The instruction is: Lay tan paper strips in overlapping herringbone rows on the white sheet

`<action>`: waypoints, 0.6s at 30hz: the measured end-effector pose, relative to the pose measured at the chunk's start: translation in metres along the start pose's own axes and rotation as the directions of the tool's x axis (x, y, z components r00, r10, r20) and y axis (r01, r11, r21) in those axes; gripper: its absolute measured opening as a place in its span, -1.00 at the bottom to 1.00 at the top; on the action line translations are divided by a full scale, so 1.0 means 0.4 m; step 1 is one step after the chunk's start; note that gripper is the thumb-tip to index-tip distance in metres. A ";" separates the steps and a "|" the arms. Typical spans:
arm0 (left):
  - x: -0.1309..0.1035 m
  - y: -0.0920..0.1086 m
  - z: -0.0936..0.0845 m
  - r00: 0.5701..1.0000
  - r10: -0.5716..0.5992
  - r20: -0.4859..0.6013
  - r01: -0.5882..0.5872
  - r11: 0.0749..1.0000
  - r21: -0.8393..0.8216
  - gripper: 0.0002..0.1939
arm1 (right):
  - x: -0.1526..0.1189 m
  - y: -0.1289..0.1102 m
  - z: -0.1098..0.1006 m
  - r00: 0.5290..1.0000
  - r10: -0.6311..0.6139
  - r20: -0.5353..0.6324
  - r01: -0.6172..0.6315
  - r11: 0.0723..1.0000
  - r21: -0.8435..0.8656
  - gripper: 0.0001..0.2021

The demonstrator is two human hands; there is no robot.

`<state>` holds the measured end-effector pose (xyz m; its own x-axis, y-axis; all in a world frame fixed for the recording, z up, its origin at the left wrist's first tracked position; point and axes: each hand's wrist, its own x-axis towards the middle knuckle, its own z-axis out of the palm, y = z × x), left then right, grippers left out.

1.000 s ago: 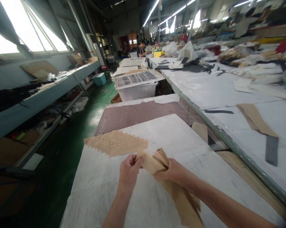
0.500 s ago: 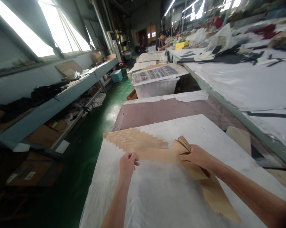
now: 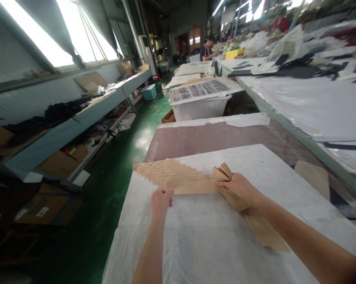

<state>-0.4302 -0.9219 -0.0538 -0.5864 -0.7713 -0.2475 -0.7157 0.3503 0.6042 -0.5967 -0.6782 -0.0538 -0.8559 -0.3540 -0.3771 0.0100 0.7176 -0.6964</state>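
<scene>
My left hand (image 3: 161,200) pinches the near left end of a tan strip (image 3: 195,187) that lies flat on the white-covered board (image 3: 195,244). That strip rests against a row of overlapping tan strips (image 3: 168,174) laid out at the board's far left. My right hand (image 3: 239,186) grips a stack of the same tan pieces (image 3: 254,221); the stack fans up above my fingers and trails back along my forearm.
A brown board (image 3: 213,136) lies beyond the white one. A long white table (image 3: 314,106) with a metal edge runs along the right, with a tan piece (image 3: 314,175) below its edge. White bin (image 3: 200,106) ahead, green floor (image 3: 121,157) and shelving (image 3: 77,118) at left, a person (image 3: 206,50) far off.
My left hand has drawn one strip out of the stack to the left and laid it down against the row. The view has swung left and forward.
</scene>
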 end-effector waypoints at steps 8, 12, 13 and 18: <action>0.005 -0.009 0.004 1.000 -0.004 0.019 0.004 1.000 0.000 -0.71 | 0.002 -0.001 0.011 0.999 -0.024 -0.035 0.017 0.983 -0.185 -0.70; 0.008 -0.014 0.006 0.999 -0.015 0.028 0.015 1.000 -0.002 -0.73 | 0.004 0.003 0.017 0.997 -0.049 -0.056 0.035 0.976 -0.217 -0.67; 0.008 -0.014 0.006 0.999 -0.016 0.031 0.016 1.000 -0.001 -0.73 | 0.005 0.004 0.019 0.997 -0.052 -0.062 0.037 0.974 -0.224 -0.66; 0.007 -0.010 0.003 0.998 -0.030 0.063 0.029 0.999 0.016 -0.71 | 0.006 0.006 0.030 0.994 -0.062 -0.094 0.036 0.968 -0.249 -0.65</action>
<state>-0.4293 -0.9250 -0.0578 -0.5875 -0.7466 -0.3122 -0.7384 0.3366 0.5843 -0.5927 -0.6846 -0.0636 -0.8998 -0.3394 -0.2743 -0.1503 0.8311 -0.5354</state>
